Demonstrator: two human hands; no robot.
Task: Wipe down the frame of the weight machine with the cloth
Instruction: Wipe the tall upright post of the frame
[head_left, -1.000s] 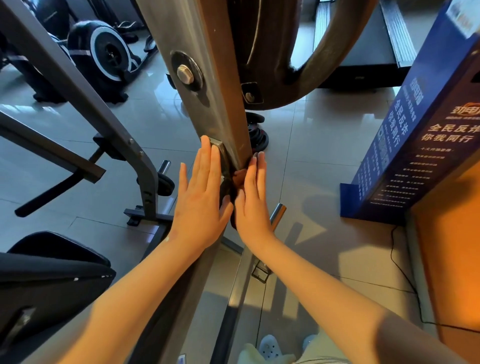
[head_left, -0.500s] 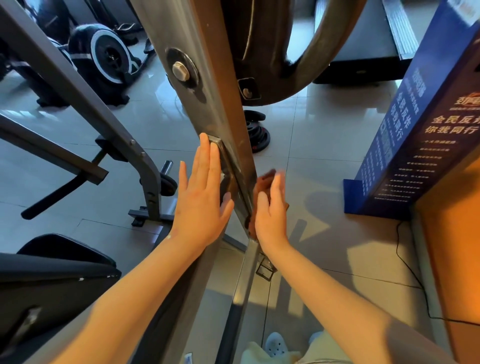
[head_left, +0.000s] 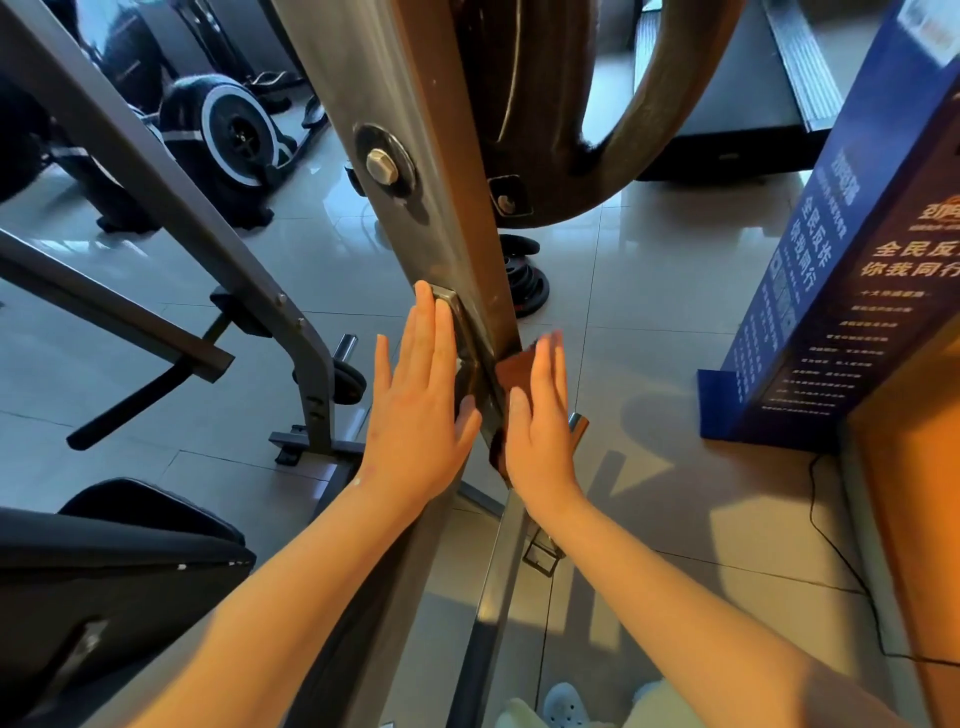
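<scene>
The grey metal upright of the weight machine frame (head_left: 400, 104) runs down the middle of the head view, with a large bolt in its left face. My left hand (head_left: 421, 410) lies flat with straight fingers against that left face, beside a small metal plate. My right hand (head_left: 540, 426) presses a dark reddish-brown cloth (head_left: 514, 366) flat against the right face of the upright. The cloth shows above the fingers and below the palm; most of it is hidden under the hand.
A slanted grey bar of another machine (head_left: 171, 197) and a black padded seat (head_left: 104, 561) stand to the left. A blue sign board (head_left: 831, 270) stands at the right, with a black cable (head_left: 831, 545) on the floor. Weight plates (head_left: 524, 286) lie behind the upright.
My right hand has slid with the cloth down the right face of the upright, away from its edge. My left hand has stayed flat on the left face.
</scene>
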